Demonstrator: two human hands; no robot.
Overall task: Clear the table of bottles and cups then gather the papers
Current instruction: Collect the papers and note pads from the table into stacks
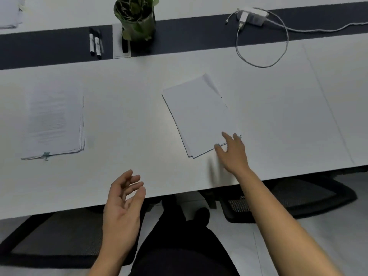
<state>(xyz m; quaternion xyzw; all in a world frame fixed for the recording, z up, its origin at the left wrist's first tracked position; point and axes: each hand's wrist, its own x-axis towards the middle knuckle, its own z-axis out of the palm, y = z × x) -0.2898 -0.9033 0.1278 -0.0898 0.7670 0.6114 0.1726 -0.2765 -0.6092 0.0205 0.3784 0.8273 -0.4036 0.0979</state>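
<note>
One tilted paper stack [199, 114] is overlapped at its near corner by the unclenched right hand [233, 154]; left hand [123, 204] slack, empty.

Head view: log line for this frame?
step: gather papers | right hand: open, at near corner of blank white paper stack | left hand: open, empty | printed paper stack: at left, untouched

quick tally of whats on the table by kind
paper stacks: 3, left, middle, far corner
white markers: 2
black marker: 1
potted plant: 1
charger with cable: 1
bottles or cups: 0
total: 8
</note>
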